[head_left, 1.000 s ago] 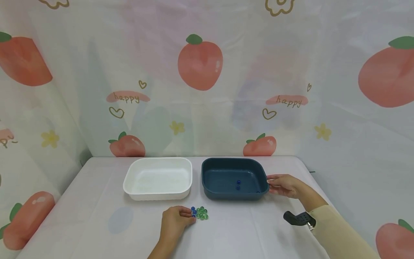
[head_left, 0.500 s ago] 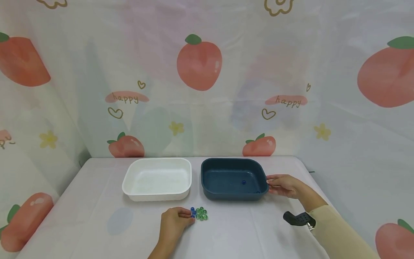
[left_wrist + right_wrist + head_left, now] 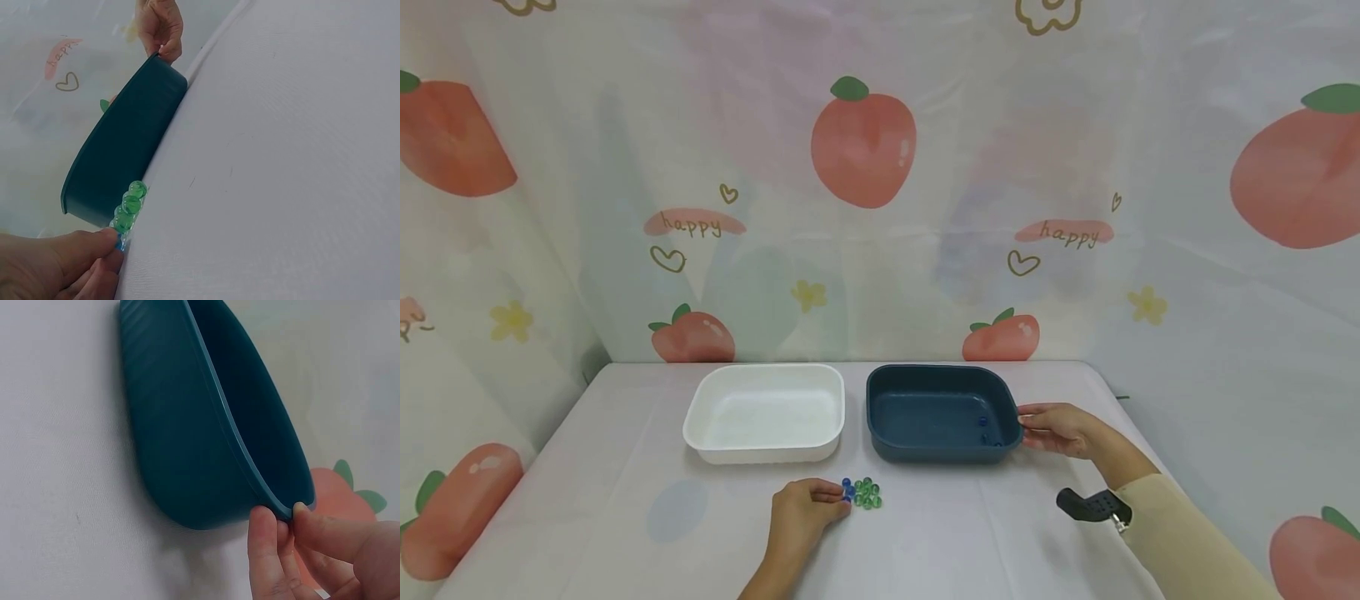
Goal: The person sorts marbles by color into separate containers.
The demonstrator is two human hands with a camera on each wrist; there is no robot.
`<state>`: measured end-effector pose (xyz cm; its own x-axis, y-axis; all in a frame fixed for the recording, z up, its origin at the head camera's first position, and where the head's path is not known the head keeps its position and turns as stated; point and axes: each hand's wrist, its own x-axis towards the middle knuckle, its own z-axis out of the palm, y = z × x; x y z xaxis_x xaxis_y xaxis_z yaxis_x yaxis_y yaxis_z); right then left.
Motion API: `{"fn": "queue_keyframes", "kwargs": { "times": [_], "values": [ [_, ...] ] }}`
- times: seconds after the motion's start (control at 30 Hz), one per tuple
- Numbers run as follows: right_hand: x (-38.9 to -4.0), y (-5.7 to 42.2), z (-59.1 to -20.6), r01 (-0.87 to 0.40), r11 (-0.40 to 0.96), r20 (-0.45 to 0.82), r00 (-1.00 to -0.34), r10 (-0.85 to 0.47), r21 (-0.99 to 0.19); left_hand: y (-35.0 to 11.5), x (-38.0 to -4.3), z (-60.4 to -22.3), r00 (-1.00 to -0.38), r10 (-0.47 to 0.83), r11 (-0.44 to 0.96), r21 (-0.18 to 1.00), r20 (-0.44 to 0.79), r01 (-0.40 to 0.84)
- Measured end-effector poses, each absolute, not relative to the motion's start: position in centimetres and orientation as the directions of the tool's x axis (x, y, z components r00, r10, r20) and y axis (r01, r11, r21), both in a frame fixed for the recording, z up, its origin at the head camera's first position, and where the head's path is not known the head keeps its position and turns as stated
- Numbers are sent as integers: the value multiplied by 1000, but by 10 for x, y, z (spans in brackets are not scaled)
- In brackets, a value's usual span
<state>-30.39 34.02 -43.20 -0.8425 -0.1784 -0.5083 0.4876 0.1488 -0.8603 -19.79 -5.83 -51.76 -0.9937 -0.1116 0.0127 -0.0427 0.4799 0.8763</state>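
Observation:
In the head view my left hand (image 3: 799, 515) is at the left end of a tight cluster of glass marbles on the tabletop. The marbles there are blue (image 3: 847, 483); the rest are green (image 3: 868, 493). The left wrist view shows my thumb and fingers pinching around a blue marble (image 3: 119, 240), mostly hidden by them, with green marbles (image 3: 131, 203) just beyond. My right hand (image 3: 1058, 430) grips the right end of a dark blue basin (image 3: 943, 454). Thumb and fingertips pinch its rim (image 3: 273, 499) in the right wrist view. Small dark blue marbles (image 3: 982, 421) lie inside, near its right end.
A white basin (image 3: 765, 456) stands left of the dark one, a narrow gap between them. Both sit near the back edge of the cloth-covered table (image 3: 940, 533). Behind rises a printed fabric backdrop (image 3: 917, 275). A black strap device (image 3: 1093, 506) is on my right wrist.
A blue marble inside the dark basin has rolled right, toward the end my right hand grips. Both hands and the marble cluster have stayed nearly still.

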Motion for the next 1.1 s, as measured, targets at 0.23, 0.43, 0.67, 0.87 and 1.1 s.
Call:
{"fn": "queue_keyframes", "kwargs": {
  "times": [0.23, 0.43, 0.67, 0.87, 1.1],
  "values": [
    [-305, 341, -432, 483, 136, -501, -844, -190, -865, -62, -200, -515, -994, -98, 447, 891, -47, -86],
    [-305, 342, -432, 478, 138, -497, -846, -192, -867, -68, -201, -516, -997, -54, 421, 904, -62, -79],
    [-305, 341, -430, 470, 133, -488, -846, -212, -873, -75, -204, -516, -986, -4, 284, 945, -168, -162],
    [-305, 341, -431, 471, 138, -490, -848, -204, -871, -80, -206, -514, -978, 50, 162, 968, -203, -192],
    [-305, 341, -433, 479, 139, -498, -846, -190, -867, -79, -210, -510, -960, 82, 53, 963, -269, -265]
  ]
}}
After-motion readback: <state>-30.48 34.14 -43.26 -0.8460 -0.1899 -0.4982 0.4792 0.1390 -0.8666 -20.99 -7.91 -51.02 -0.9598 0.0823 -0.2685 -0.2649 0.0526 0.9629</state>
